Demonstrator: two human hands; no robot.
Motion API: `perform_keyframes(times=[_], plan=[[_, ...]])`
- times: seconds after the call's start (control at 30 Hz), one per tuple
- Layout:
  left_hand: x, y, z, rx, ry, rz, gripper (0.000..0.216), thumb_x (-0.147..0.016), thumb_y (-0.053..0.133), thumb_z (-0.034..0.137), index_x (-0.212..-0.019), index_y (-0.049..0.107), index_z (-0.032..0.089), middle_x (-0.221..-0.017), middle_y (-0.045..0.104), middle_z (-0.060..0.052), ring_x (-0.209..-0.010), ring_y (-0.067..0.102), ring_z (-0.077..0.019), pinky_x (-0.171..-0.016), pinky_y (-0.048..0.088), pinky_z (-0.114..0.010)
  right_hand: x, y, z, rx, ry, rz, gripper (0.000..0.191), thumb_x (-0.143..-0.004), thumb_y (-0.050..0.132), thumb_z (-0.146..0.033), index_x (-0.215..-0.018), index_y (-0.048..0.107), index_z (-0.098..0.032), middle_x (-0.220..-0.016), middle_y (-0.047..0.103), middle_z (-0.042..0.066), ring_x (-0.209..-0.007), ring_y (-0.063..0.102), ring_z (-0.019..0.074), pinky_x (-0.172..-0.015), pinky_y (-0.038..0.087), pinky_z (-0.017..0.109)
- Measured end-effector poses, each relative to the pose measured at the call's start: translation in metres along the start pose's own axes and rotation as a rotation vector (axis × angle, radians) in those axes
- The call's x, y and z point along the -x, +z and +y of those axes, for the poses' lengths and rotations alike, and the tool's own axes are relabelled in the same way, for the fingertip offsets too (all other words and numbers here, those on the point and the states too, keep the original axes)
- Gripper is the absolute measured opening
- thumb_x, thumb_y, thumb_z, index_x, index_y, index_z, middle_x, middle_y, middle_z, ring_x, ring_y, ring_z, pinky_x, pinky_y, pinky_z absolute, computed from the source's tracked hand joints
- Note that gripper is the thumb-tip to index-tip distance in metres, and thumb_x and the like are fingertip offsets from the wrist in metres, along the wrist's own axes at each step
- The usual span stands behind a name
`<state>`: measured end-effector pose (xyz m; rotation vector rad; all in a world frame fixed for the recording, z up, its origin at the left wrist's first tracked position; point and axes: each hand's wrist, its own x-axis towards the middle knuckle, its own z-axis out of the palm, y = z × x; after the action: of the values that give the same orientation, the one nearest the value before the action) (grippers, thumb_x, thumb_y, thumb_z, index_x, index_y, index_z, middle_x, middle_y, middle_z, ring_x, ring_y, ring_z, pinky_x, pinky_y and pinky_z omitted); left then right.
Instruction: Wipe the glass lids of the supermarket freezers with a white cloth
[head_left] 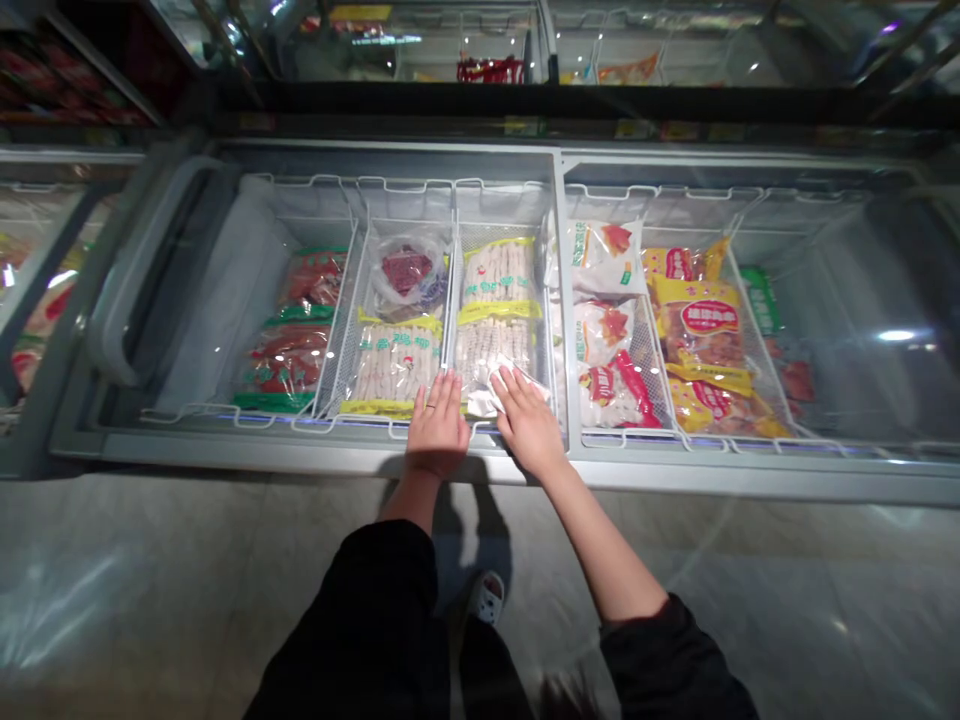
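White cloth (485, 402) pressed near the freezer's (262, 450) front edge

Under the right hand (529, 420), its grip flat and unclenched, the cloth is pinned to the glass lid (561, 300) near the lid's front right corner. The left hand (439, 425) is laid flat at the front edge, fingers straight, with nothing grasped. Beneath the glass, yellow-edged bags (394, 360) are held in wire baskets (335, 385); toward the left end, green-edged bags (287, 362) are seen.

Green Chinese characters (397, 342) on yellow-edged pack (388, 382), white-lettered red label (709, 317) on yellow bag (696, 290), wording unclear
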<state>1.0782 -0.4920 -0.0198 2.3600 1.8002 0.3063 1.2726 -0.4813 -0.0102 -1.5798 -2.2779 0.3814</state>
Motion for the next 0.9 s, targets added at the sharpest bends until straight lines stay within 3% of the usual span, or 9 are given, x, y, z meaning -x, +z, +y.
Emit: perform_keyframes(times=[0.13,0.27,0.4,0.47,0.57,0.7,0.8,0.9], plan=[[0.0,0.001,0.001,-0.011,-0.007,-0.034,0.095,-0.09,0.047,0.019,-0.164,-0.012,0.016,-0.166,0.022,-0.013,-0.155,0.02,-0.0275,-0.129,0.026,-0.054,0.02,-0.012,0.028,0.028,0.085,0.061,0.069,-0.093,0.043,-0.014,-0.16,0.034,-0.029,-0.162,0.039,0.004,-0.151,0.036,0.0288,-0.121,0.039,0.059],[-0.002,-0.003,0.002,-0.019,-0.013,-0.067,0.09,-0.09,0.045,0.02,-0.166,-0.002,0.016,-0.166,0.023,-0.01,-0.154,0.019,-0.026,-0.13,0.024,-0.051,-0.016,0.002,0.021,0.016,0.221,0.209,0.069,-0.092,0.043,-0.013,-0.159,0.036,-0.025,-0.161,0.04,0.008,-0.152,0.033,0.0331,-0.118,0.038,0.066],[-0.002,-0.004,0.003,-0.034,-0.008,-0.061,0.09,-0.09,0.044,0.02,-0.166,-0.004,0.017,-0.165,0.024,-0.009,-0.154,0.018,-0.023,-0.13,0.024,-0.05,-0.047,0.017,-0.014,0.01,0.115,0.075,0.068,-0.09,0.044,-0.012,-0.156,0.042,-0.025,-0.162,0.04,0.005,-0.152,0.033,0.0301,-0.122,0.036,0.058],[-0.002,-0.003,0.002,-0.054,0.003,-0.058,0.087,-0.09,0.042,0.02,-0.166,0.0,0.014,-0.166,0.021,-0.011,-0.155,0.016,-0.0216,-0.131,0.023,-0.048,-0.039,0.015,-0.021,0.002,-0.003,-0.018,0.068,-0.09,0.046,-0.011,-0.156,0.043,-0.027,-0.162,0.04,0.001,-0.152,0.034,0.0271,-0.124,0.037,0.053],[0.0,0.001,0.001,-0.06,0.029,-0.033,0.085,-0.09,0.042,0.019,-0.167,0.005,0.014,-0.166,0.021,-0.011,-0.155,0.017,-0.0194,-0.131,0.022,-0.046,-0.009,0.003,-0.01,-0.012,-0.124,-0.094,0.07,-0.091,0.047,-0.011,-0.157,0.04,-0.033,-0.162,0.04,-0.003,-0.151,0.035,0.0224,-0.124,0.038,0.049],[0.003,0.004,0.001,-0.022,0.062,0.071,0.085,-0.089,0.043,0.014,-0.166,0.007,0.014,-0.165,0.028,-0.01,-0.155,0.022,-0.0194,-0.131,0.022,-0.045,0.005,-0.008,0.014,0.034,0.016,-0.032,0.065,-0.093,0.043,-0.011,-0.156,0.042,-0.026,-0.161,0.041,0.002,-0.152,0.035,0.025,-0.124,0.037,0.054],[0.003,0.005,0.002,0.001,0.072,0.142,0.085,-0.087,0.044,0.011,-0.166,0.013,0.013,-0.163,0.033,-0.01,-0.153,0.029,-0.0206,-0.13,0.023,-0.045,-0.023,0.0,0.009,0.042,0.152,0.026,0.061,-0.093,0.042,-0.011,-0.154,0.046,-0.018,-0.162,0.039,0.008,-0.153,0.032,0.0295,-0.123,0.035,0.056],[0.002,0.005,0.003,0.013,0.067,0.156,0.083,-0.085,0.044,0.009,-0.165,0.019,0.012,-0.162,0.036,-0.01,-0.152,0.033,-0.0209,-0.129,0.025,-0.044,-0.053,0.013,-0.011,0.002,0.112,0.007,0.064,-0.092,0.044,-0.01,-0.154,0.045,-0.019,-0.162,0.039,0.005,-0.153,0.032,0.0298,-0.124,0.034,0.056]])
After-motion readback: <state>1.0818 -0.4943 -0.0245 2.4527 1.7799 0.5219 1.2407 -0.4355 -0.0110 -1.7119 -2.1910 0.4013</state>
